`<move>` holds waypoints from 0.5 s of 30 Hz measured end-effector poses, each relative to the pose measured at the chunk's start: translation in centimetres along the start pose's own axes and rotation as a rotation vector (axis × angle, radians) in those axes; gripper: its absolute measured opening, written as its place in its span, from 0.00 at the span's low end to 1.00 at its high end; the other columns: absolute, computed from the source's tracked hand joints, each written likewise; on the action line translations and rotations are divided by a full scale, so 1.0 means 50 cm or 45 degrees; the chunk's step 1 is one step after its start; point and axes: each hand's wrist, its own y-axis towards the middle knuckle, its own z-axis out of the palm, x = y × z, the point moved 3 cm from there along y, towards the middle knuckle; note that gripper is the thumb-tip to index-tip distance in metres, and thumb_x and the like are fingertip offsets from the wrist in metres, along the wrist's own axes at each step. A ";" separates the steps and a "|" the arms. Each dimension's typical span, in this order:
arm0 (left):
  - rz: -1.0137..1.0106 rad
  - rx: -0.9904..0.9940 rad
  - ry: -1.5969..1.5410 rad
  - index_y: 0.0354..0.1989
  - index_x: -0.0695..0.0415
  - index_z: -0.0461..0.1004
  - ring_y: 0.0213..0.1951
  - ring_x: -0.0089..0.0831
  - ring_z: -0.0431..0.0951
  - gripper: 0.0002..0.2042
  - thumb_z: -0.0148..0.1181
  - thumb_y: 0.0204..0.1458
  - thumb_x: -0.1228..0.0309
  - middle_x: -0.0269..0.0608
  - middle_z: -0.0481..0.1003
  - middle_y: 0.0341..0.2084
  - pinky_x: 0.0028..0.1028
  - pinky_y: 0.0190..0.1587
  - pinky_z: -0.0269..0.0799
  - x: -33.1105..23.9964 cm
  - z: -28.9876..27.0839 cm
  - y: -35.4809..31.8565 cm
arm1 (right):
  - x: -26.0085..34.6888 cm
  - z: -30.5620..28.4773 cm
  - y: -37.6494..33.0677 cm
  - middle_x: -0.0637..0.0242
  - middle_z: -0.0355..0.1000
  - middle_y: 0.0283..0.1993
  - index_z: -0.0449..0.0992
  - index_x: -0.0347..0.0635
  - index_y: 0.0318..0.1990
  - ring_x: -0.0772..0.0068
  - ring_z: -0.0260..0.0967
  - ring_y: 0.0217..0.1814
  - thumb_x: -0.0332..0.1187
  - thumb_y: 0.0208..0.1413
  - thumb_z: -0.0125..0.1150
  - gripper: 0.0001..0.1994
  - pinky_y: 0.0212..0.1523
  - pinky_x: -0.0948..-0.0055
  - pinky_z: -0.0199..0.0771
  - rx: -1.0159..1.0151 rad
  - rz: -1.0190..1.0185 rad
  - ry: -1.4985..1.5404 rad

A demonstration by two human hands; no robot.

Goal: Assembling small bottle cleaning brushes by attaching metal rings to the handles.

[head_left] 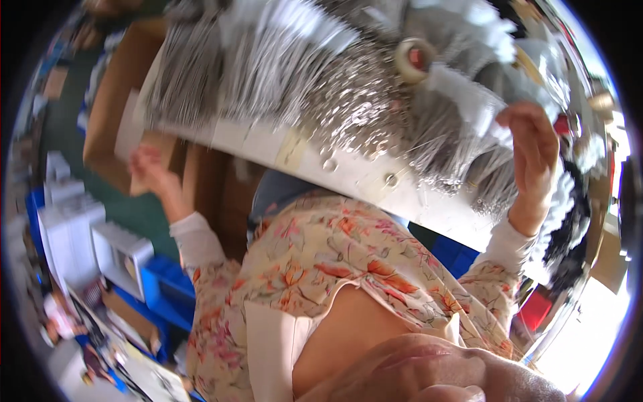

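Observation:
My left hand (153, 171) is raised over the left end of the table, beside a cardboard box (110, 114). Its fingers are smeared by motion, and nothing can be made out in them. Above the table's right part is my right hand (534, 144), fingers loosely bent and apart, with nothing visible in it. It is nearest to bundles of thin grey metal wires (455, 100) with pale wrapping. More wire bundles (261, 74) lie at the left. Between them spreads a pile of shiny small metal rings (362, 100), with a few loose ones near the edge.
A roll of tape (414, 60) sits behind the ring pile. The white tabletop (348, 171) has its front edge close to my body. Blue bins (167, 281) and white trays (70, 228) stand at the left; people (63, 318) are farther off.

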 end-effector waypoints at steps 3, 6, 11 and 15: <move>0.263 0.490 -0.172 0.46 0.68 0.67 0.40 0.33 0.74 0.13 0.48 0.56 0.73 0.48 0.74 0.37 0.29 0.46 0.69 -0.341 0.366 -0.015 | 0.024 -0.091 0.040 0.64 0.71 0.38 0.72 0.32 0.44 0.77 0.67 0.42 0.28 0.52 0.55 0.13 0.46 0.79 0.64 -0.099 0.079 -0.305; 0.352 1.314 -0.038 0.45 0.68 0.69 0.45 0.31 0.74 0.12 0.48 0.57 0.73 0.46 0.75 0.39 0.26 0.48 0.67 -0.419 0.653 -0.072 | -0.028 -0.183 0.091 0.68 0.73 0.37 0.74 0.36 0.43 0.80 0.68 0.40 0.32 0.54 0.56 0.12 0.44 0.79 0.67 0.000 0.071 -0.618; 0.526 1.994 0.942 0.36 0.65 0.74 0.33 0.30 0.76 0.13 0.53 0.53 0.65 0.43 0.77 0.31 0.28 0.40 0.70 -0.266 1.012 -0.040 | -0.106 -0.287 0.180 0.68 0.75 0.40 0.75 0.41 0.46 0.79 0.71 0.38 0.38 0.56 0.55 0.14 0.42 0.77 0.73 0.282 0.248 -0.936; 0.643 1.664 1.636 0.24 0.62 0.75 0.19 0.35 0.76 0.13 0.57 0.47 0.63 0.42 0.77 0.18 0.32 0.28 0.72 -0.146 1.143 -0.050 | -0.316 -0.447 0.211 0.58 0.73 0.44 0.67 0.41 0.53 0.66 0.72 0.42 0.40 0.48 0.63 0.25 0.41 0.65 0.75 0.355 0.556 -0.319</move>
